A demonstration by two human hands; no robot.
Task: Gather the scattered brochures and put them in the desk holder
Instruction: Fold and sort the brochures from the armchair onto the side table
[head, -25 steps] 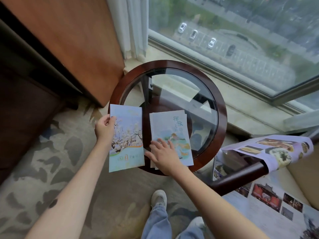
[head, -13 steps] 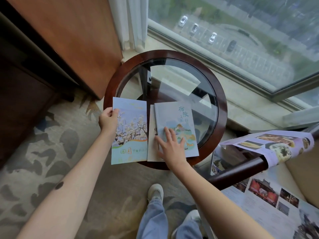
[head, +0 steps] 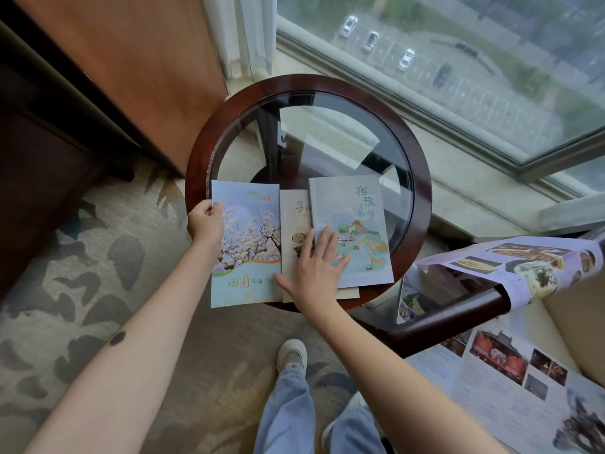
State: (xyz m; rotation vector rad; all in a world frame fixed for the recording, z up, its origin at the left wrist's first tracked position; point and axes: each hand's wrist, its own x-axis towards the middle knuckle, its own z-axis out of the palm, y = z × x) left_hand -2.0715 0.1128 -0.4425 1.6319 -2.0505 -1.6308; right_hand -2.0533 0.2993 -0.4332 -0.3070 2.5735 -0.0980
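Three brochures lie at the near edge of a round glass-topped table [head: 422, 204]. My left hand [head: 206, 222] pinches the left edge of the blossom-tree brochure [head: 252, 244]. My right hand [head: 316, 270] lies flat with spread fingers across a beige brochure [head: 294, 211] and the grey-blue brochure [head: 357, 224] that partly covers it. No desk holder is in view.
A folded food leaflet [head: 510, 263] hangs over a dark wooden chair arm [head: 451, 317] on the right, with a large photo sheet [head: 510, 385] on the seat below. A wooden cabinet [head: 137, 70] stands left, a window behind. My legs and shoe [head: 293, 357] stand on patterned carpet.
My right hand has slid the grey-blue brochure to the right, uncovering more of the beige brochure beneath. My left hand keeps its hold on the blossom brochure.
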